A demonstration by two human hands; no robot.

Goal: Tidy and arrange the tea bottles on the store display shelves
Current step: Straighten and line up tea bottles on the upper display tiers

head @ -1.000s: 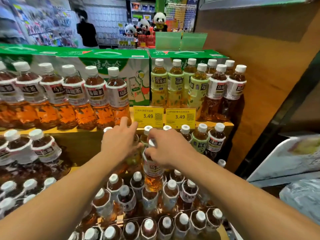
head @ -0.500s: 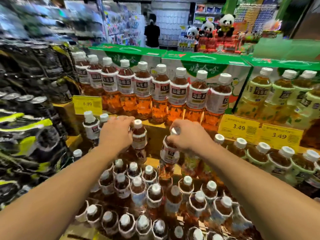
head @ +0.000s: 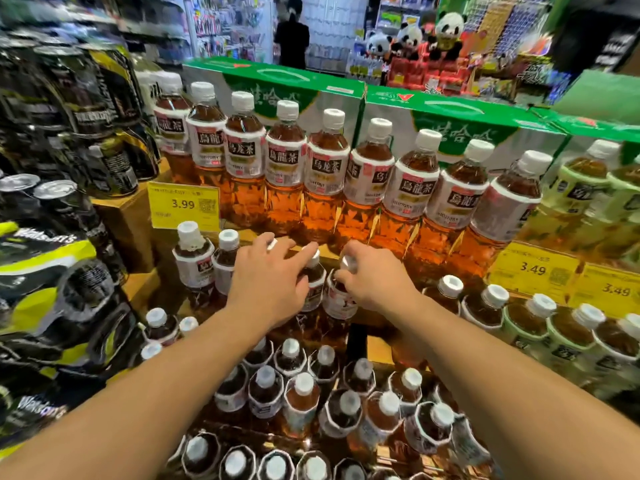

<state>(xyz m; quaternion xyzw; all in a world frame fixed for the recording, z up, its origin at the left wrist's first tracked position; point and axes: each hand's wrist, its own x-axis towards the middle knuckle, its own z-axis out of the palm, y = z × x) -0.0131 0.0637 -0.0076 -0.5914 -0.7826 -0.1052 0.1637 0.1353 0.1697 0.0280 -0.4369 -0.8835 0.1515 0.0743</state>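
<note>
Now I'm seeing both hands working below the 3.99 price tag (head: 183, 206): left hand (head: 268, 289) fingers spread over a tea bottle (head: 313, 284), right hand (head: 375, 278) pinching the neighbouring bottle (head: 341, 299) at its neck

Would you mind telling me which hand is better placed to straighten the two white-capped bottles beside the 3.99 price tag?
Left. The left hand lies right next to the two bottles under the 3.99 tag; the right hand grips a bottle farther right and would have to cross over.

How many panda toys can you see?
3, side by side on the red display at the back: left panda, middle panda, right panda, the tallest. More may be hidden behind them.
</note>
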